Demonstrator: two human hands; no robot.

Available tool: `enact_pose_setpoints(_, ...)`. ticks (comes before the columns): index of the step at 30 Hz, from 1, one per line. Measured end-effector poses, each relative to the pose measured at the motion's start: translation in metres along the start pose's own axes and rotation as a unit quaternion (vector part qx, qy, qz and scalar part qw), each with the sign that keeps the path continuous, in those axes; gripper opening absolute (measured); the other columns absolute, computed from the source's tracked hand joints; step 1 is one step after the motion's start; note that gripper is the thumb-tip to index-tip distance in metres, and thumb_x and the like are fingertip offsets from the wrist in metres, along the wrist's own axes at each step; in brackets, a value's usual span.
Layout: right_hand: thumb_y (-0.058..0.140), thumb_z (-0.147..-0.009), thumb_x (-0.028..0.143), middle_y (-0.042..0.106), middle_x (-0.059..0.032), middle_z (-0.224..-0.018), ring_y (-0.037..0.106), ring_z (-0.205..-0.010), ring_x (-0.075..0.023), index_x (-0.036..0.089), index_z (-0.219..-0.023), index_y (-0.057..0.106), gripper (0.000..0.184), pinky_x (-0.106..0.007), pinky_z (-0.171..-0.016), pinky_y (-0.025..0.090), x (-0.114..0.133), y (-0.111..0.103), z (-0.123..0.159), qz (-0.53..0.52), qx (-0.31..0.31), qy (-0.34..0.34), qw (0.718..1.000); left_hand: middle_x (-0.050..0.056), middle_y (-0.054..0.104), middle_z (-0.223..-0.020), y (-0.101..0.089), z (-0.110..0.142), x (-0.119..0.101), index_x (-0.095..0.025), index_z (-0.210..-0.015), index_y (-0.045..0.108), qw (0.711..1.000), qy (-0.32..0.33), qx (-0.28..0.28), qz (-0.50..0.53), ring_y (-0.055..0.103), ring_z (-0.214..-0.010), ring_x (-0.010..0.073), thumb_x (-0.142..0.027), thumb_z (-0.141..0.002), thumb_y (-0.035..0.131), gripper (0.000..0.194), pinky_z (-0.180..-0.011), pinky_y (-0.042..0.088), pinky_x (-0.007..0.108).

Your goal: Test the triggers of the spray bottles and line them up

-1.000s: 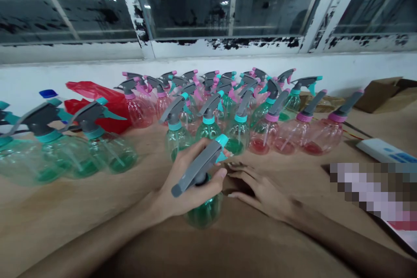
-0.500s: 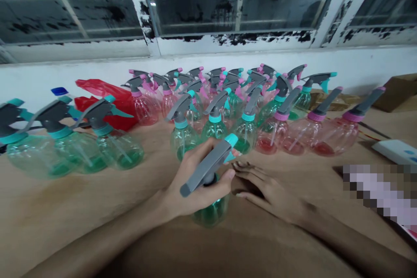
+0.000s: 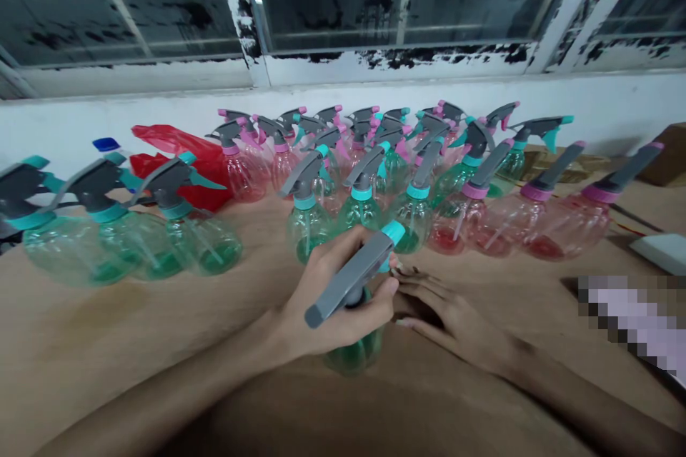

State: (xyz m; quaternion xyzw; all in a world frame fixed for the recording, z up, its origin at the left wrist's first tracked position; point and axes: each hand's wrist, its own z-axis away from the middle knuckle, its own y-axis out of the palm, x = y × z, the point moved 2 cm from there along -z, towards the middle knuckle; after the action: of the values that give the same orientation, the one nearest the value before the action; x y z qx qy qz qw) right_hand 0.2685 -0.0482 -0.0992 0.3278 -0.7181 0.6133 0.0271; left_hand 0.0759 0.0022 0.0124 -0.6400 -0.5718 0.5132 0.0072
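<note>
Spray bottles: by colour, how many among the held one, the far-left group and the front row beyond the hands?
Green bottles: 7 (held bottle, 3 far left, 3 front row)
Pink bottles: 3
Total: 10

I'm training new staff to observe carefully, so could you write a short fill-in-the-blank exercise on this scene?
1. The person grips a spray bottle with the ____ hand.
2. The plastic bag on the left side of the view is coloured ____.
3. The three rightmost front-row bottles have ____ collars.

Missing words: left; red; pink.
</note>
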Motion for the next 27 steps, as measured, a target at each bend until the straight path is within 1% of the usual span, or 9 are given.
enact_pose_setpoints(4, 0.05, -0.087, 0.041, 0.048, -0.0057, -0.137, 0.04, -0.129, -0.023, 0.026, -0.135, 0.039, 0.051, -0.048, -0.106, 0.035, 0.0026, -0.0021, -0.0002, -0.007, -0.014, -0.004, 1.0, 0.002, 0.058, -0.075, -0.001, -0.0022, -0.0023, -0.019, -0.081, 0.052, 1.0, 0.007, -0.01, -0.023, 0.06, -0.066, 0.0154, -0.017, -0.076, 0.054, 0.006, -0.061, 0.051, 0.028)
enact_pose_setpoints(7, 0.05, -0.087, 0.041, 0.049, -0.0053, -0.136, 0.04, -0.128, -0.0228, 0.027, -0.134, 0.04, 0.05, -0.047, -0.105, 0.036, 0.0036, -0.0027, -0.0004, -0.012, -0.014, -0.002, 1.0, 0.001, 0.058, -0.073, -0.0015, -0.0028, -0.0023, -0.019, -0.081, 0.052, 1.0, 0.005, -0.008, -0.026, 0.06, -0.064, 0.0154, -0.019, -0.077, 0.054, 0.004, -0.061, 0.051, 0.028)
enact_pose_setpoints(9, 0.05, -0.088, 0.041, 0.05, -0.0052, -0.136, 0.04, -0.128, -0.0225, 0.026, -0.134, 0.04, 0.05, -0.047, -0.105, 0.035, 0.0031, -0.0024, -0.0003, -0.011, -0.012, 0.001, 1.0, 0.003, 0.06, -0.079, -0.0016, -0.0024, -0.0009, -0.019, -0.087, 0.054, 1.0, 0.008, -0.016, -0.007, 0.062, -0.07, 0.0164, -0.02, -0.077, 0.054, 0.01, -0.066, 0.052, 0.03)
enact_pose_setpoints(11, 0.05, -0.087, 0.041, 0.05, -0.0053, -0.135, 0.04, -0.128, -0.0229, 0.027, -0.135, 0.039, 0.051, -0.047, -0.105, 0.035, 0.0023, -0.002, -0.0001, -0.012, -0.014, 0.0, 1.0, 0.002, 0.062, -0.082, -0.0012, -0.0017, 0.0014, -0.02, -0.095, 0.055, 1.0, -0.006, -0.027, 0.009, 0.062, -0.069, 0.0154, -0.022, -0.077, 0.054, 0.017, -0.068, 0.053, 0.03)
enact_pose_setpoints(13, 0.051, -0.087, 0.041, 0.05, -0.0053, -0.135, 0.04, -0.128, -0.0235, 0.027, -0.135, 0.039, 0.051, -0.048, -0.105, 0.035, 0.0017, -0.0016, 0.0001, -0.013, -0.016, -0.003, 1.0, 0.001, 0.062, -0.077, 0.0, -0.0011, 0.0034, -0.02, -0.099, 0.054, 0.999, -0.025, -0.029, 0.016, 0.06, -0.059, 0.013, -0.023, -0.078, 0.054, 0.022, -0.062, 0.052, 0.028)
enact_pose_setpoints(15, 0.05, -0.087, 0.042, 0.05, -0.0051, -0.135, 0.04, -0.128, -0.0236, 0.028, -0.135, 0.039, 0.051, -0.048, -0.105, 0.035, 0.0014, -0.0014, 0.0004, -0.012, -0.013, 0.0, 1.0, 0.0, 0.062, -0.074, 0.0012, -0.0008, 0.0041, -0.02, -0.1, 0.055, 0.999, -0.033, -0.03, 0.02, 0.057, -0.053, 0.0114, -0.023, -0.077, 0.055, 0.023, -0.058, 0.052, 0.026)
enact_pose_setpoints(20, 0.049, -0.088, 0.043, 0.048, -0.0043, -0.137, 0.038, -0.13, -0.0217, 0.026, -0.136, 0.037, 0.052, -0.046, -0.107, 0.033, 0.0015, -0.0014, 0.0007, 0.0, -0.001, 0.011, 1.0, 0.003, 0.064, -0.087, 0.0023, -0.0007, 0.004, -0.019, -0.1, 0.055, 0.999, -0.025, -0.035, 0.027, 0.062, -0.064, 0.0129, -0.02, -0.076, 0.055, 0.024, -0.06, 0.052, 0.024)
enact_pose_setpoints(24, 0.05, -0.088, 0.042, 0.048, -0.0043, -0.137, 0.039, -0.129, -0.0222, 0.026, -0.136, 0.039, 0.052, -0.046, -0.107, 0.033, 0.0014, -0.0016, 0.0006, -0.009, -0.008, 0.004, 1.0, 0.002, 0.064, -0.085, 0.002, 0.0002, 0.0035, -0.021, -0.101, 0.055, 0.999, -0.031, -0.029, 0.022, 0.062, -0.063, 0.013, -0.019, -0.076, 0.055, 0.024, -0.062, 0.053, 0.026)
enact_pose_setpoints(27, 0.05, -0.088, 0.041, 0.048, -0.0046, -0.137, 0.039, -0.129, -0.0226, 0.027, -0.136, 0.038, 0.052, -0.047, -0.107, 0.034, 0.0016, -0.0018, 0.0002, -0.012, -0.007, -0.001, 1.0, 0.003, 0.063, -0.086, 0.0018, 0.0002, 0.0022, -0.019, -0.1, 0.055, 0.999, -0.034, -0.028, 0.024, 0.062, -0.063, 0.0125, -0.019, -0.076, 0.054, 0.024, -0.061, 0.053, 0.024)
